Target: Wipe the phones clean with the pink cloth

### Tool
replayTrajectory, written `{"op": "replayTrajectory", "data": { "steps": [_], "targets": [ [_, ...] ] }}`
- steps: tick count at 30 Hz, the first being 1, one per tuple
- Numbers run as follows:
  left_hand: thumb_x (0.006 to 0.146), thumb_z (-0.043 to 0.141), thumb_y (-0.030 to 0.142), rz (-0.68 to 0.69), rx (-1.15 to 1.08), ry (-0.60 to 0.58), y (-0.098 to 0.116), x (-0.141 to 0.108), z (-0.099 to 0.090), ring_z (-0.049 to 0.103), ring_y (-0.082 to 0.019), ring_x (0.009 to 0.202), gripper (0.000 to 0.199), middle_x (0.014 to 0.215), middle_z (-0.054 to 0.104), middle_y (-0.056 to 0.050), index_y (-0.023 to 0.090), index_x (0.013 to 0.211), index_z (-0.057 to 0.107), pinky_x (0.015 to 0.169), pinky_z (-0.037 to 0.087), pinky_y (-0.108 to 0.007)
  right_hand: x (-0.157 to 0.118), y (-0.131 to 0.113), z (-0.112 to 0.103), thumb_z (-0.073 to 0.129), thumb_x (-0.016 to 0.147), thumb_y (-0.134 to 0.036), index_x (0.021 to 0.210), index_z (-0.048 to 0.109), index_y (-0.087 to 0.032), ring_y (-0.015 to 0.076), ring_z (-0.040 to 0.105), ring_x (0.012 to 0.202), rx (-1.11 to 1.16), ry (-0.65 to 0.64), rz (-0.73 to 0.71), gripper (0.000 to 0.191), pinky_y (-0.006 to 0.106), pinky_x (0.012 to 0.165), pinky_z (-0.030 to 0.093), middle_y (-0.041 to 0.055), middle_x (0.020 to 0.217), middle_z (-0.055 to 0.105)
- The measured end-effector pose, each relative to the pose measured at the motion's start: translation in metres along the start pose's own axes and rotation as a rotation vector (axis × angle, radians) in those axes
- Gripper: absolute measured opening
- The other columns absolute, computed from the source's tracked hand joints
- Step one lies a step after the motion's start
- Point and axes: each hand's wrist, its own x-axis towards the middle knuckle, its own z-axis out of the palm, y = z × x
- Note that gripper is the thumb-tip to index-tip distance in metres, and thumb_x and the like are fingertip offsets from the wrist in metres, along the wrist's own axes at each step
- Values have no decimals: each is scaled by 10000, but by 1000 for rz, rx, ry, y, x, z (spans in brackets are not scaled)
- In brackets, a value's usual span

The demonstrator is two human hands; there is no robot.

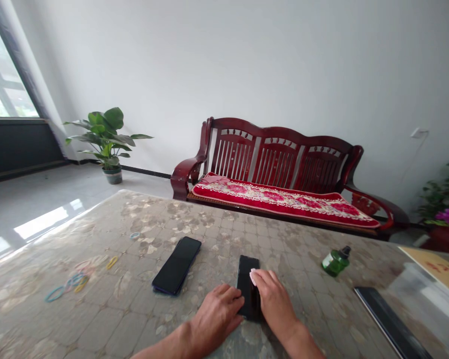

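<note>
A black smartphone [248, 279] lies flat on the patterned tablecloth, screen up, between my hands. My left hand [219, 311] is closed against its left edge, with the fingertips at the side of the phone. Over the right part of the screen is my right hand [273, 296], its fingers together, pinching a small white wipe [252, 277] against the glass. Most of the wipe is hidden under the fingers. Left of my hands rests another dark phone [177, 267], which seems to lie on something thin and dark. A green bottle [336, 262] with a black cap stands farther right.
Colourful hair ties [69, 285] lie at the table's left. At the right are a long dark slab-like device [391, 321], a clear plastic box [419, 294] and a yellowish card [436, 267]. Beyond the table [108, 224] stand a red wooden bench [280, 159] and a potted plant [110, 142].
</note>
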Motion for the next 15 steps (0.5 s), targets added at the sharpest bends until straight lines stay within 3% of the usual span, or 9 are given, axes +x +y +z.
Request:
{"op": "replayTrajectory", "data": {
  "steps": [6,15],
  "targets": [
    [933,626,242,-6,22,-2,1,2,0,595,-223,999,163,1123,647,-28,224,1093,606,910,489,-344,27,0,2,453,866,21,1134,664,-202,218,620,1028,-50,-31,70,408,338,937,488,75,1080,692],
    [918,657,246,-13,11,-7,1,2,-3,579,-218,977,113,1070,637,-6,220,1012,599,885,485,-335,2,-12,2,478,845,59,1215,628,-195,222,599,1041,-53,-53,-28,473,328,942,493,57,1143,669]
  ]
}}
